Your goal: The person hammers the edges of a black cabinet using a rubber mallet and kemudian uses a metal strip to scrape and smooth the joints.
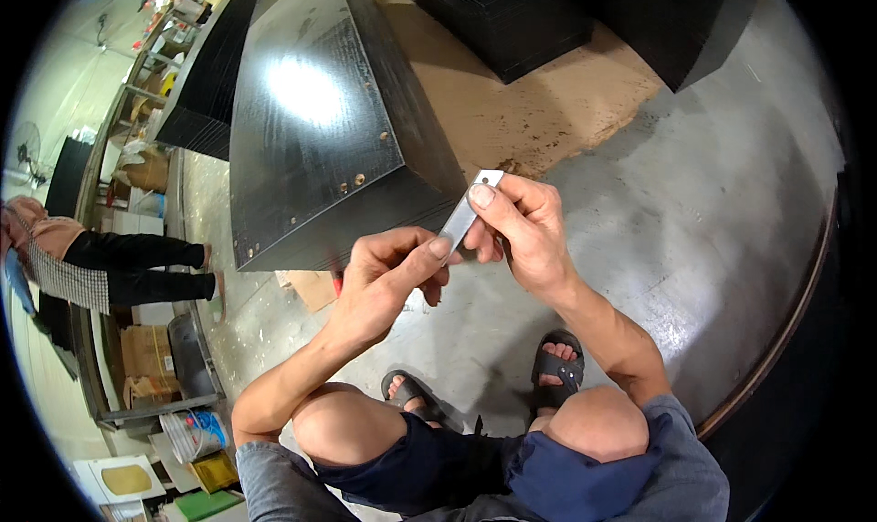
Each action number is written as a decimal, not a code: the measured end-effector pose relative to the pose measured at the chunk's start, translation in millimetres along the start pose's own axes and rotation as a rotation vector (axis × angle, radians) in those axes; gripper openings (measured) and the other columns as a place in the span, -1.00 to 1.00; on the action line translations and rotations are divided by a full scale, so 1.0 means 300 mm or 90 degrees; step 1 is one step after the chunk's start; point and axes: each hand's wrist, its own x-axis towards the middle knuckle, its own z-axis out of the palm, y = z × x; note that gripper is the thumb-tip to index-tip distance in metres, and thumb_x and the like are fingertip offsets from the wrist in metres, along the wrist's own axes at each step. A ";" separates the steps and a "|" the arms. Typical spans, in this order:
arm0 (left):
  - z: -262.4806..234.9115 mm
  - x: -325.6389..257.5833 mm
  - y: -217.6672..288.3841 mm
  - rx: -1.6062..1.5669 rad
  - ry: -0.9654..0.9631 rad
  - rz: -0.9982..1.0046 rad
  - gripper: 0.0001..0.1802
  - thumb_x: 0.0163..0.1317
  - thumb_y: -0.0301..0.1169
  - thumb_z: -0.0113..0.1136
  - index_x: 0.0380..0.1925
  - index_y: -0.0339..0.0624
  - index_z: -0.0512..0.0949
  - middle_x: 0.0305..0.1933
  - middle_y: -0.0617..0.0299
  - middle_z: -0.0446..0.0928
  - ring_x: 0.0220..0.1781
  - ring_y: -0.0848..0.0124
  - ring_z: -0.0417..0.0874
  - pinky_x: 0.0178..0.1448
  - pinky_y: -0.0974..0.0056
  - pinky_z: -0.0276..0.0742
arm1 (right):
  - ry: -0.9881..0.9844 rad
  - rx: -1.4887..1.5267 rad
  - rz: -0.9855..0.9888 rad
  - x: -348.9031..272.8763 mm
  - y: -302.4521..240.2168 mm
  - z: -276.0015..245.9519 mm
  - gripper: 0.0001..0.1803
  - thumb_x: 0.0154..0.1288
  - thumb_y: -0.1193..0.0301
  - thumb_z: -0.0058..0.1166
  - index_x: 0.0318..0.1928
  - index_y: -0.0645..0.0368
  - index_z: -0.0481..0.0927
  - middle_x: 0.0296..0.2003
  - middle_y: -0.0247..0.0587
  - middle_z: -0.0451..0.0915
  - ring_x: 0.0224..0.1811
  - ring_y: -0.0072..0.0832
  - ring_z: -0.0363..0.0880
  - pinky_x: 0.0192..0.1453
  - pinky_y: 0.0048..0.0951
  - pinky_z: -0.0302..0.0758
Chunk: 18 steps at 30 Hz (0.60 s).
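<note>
I hold a small flat grey metal plate (464, 213) with both hands, in front of my knees. My right hand (521, 225) pinches its upper end between thumb and fingers. My left hand (388, 280) grips its lower end with thumb and forefinger. The plate stands tilted, its top end showing a small hole. Just beyond it lies a stack of black wooden panels (311, 111) with several drilled holes along the near edge.
More black panel stacks (512, 20) stand on brown cardboard (539, 111) further off. Grey concrete floor (694, 211) spreads to the right. Another person (100, 257) stands at the left by metal shelving (137, 74). Buckets and boxes (183, 431) sit at the lower left.
</note>
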 end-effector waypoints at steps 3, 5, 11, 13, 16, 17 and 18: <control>0.007 -0.005 0.000 -0.078 0.007 0.001 -0.64 0.39 -0.22 0.12 -0.36 -0.35 0.63 -0.49 0.22 0.56 -0.51 0.53 0.52 -0.43 0.38 0.48 | -0.025 0.006 0.012 0.014 -0.010 0.000 -0.61 0.38 0.21 0.09 -0.54 0.21 0.54 -0.67 -0.32 0.55 -0.71 -0.72 0.42 -0.67 -0.65 0.28; 0.002 -0.015 0.004 -0.107 0.034 0.032 -0.65 0.40 -0.25 0.10 -0.40 -0.34 0.62 -0.48 0.22 0.57 -0.53 0.54 0.51 -0.48 0.40 0.49 | -0.044 0.043 -0.001 0.033 -0.023 0.025 -0.60 0.38 0.20 0.09 -0.54 0.20 0.54 -0.70 -0.35 0.52 -0.73 -0.73 0.39 -0.68 -0.66 0.26; -0.004 -0.030 0.030 -0.187 0.058 0.087 -0.68 0.39 -0.30 0.11 -0.43 -0.34 0.60 -0.53 0.20 0.56 -0.60 0.51 0.52 -0.55 0.41 0.47 | -0.068 -0.022 -0.036 0.099 -0.092 0.078 -0.58 0.38 0.20 0.07 -0.60 0.17 0.52 -0.76 -0.39 0.45 -0.76 -0.77 0.32 -0.71 -0.71 0.18; 0.006 -0.032 0.047 -0.192 0.062 0.079 -0.68 0.39 -0.31 0.11 -0.44 -0.35 0.59 -0.56 0.18 0.54 -0.62 0.48 0.53 -0.54 0.40 0.48 | -0.078 -0.055 -0.054 0.117 -0.110 0.083 -0.57 0.38 0.21 0.06 -0.61 0.16 0.51 -0.77 -0.40 0.43 -0.77 -0.77 0.30 -0.71 -0.70 0.17; 0.014 -0.025 0.059 -0.187 0.083 0.085 -0.67 0.40 -0.30 0.08 -0.46 -0.34 0.58 -0.60 0.19 0.52 -0.65 0.46 0.50 -0.55 0.37 0.46 | -0.097 -0.078 -0.079 0.147 -0.119 0.098 -0.57 0.40 0.21 0.04 -0.62 0.14 0.50 -0.79 -0.43 0.38 -0.77 -0.79 0.27 -0.73 -0.69 0.14; 0.021 -0.020 0.060 -0.187 0.102 0.087 -0.66 0.40 -0.31 0.06 -0.48 -0.33 0.56 -0.64 0.19 0.49 -0.68 0.44 0.46 -0.56 0.36 0.44 | -0.103 -0.086 -0.078 0.153 -0.120 0.104 -0.57 0.40 0.21 0.03 -0.62 0.13 0.50 -0.79 -0.44 0.38 -0.77 -0.79 0.26 -0.73 -0.69 0.14; 0.025 -0.014 0.060 -0.186 0.119 0.089 -0.65 0.41 -0.31 0.04 -0.50 -0.32 0.55 -0.68 0.19 0.46 -0.72 0.43 0.43 -0.57 0.34 0.42 | -0.100 -0.091 -0.076 0.158 -0.119 0.109 -0.56 0.40 0.21 0.02 -0.63 0.13 0.48 -0.79 -0.45 0.37 -0.78 -0.79 0.24 -0.73 -0.69 0.12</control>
